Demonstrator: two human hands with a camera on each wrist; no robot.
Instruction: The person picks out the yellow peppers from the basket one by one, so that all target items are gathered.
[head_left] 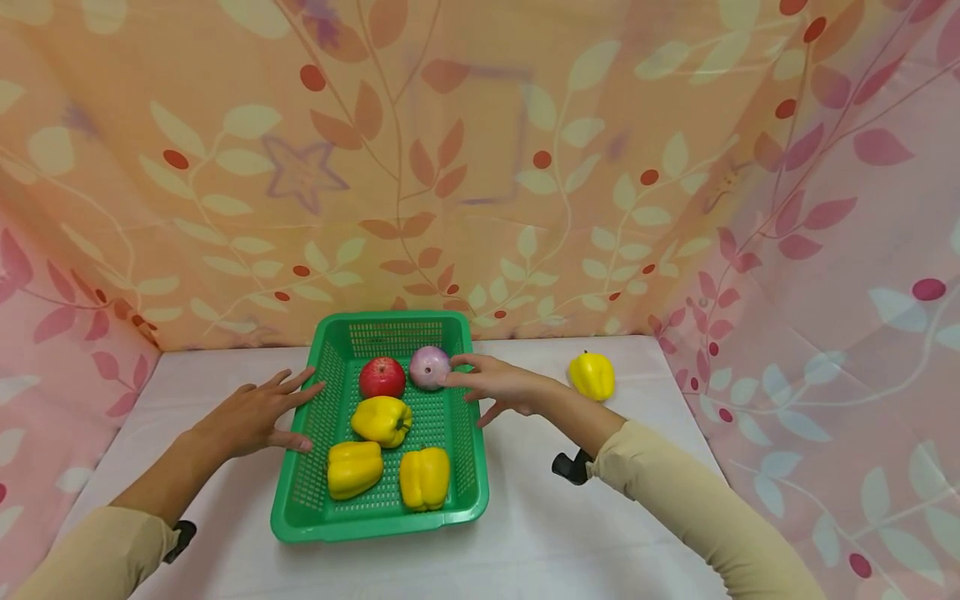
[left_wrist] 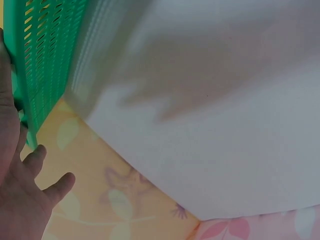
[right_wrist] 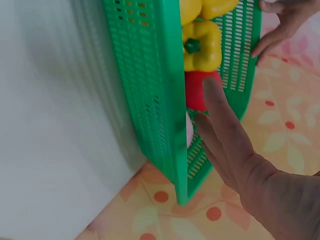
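Observation:
A green plastic basket point(head_left: 375, 525) stands on the white table, holding three yellow bell peppers, a red pomegranate-like fruit point(head_left: 382, 378) and a pale purple round one point(head_left: 429, 367). Two of the peppers lie at the near end, and a third pepper point(head_left: 381, 421) is beside the red fruit. At the basket's left rim is my left hand point(head_left: 262, 414), fingers spread and fairly straight, holding nothing. My right hand point(head_left: 504, 385) reaches over the right rim, its fingertips close to the purple fruit. In the right wrist view those fingers point(right_wrist: 227, 120) look extended and loosely bent, gripping nothing.
Another yellow bell pepper point(head_left: 592, 375) lies on the table point(head_left: 570, 525) to the right, beyond my right forearm. Patterned cloth point(head_left: 480, 167) hangs behind the table and along both sides. Dark wrist mounts point(head_left: 572, 467) show at the sleeves.

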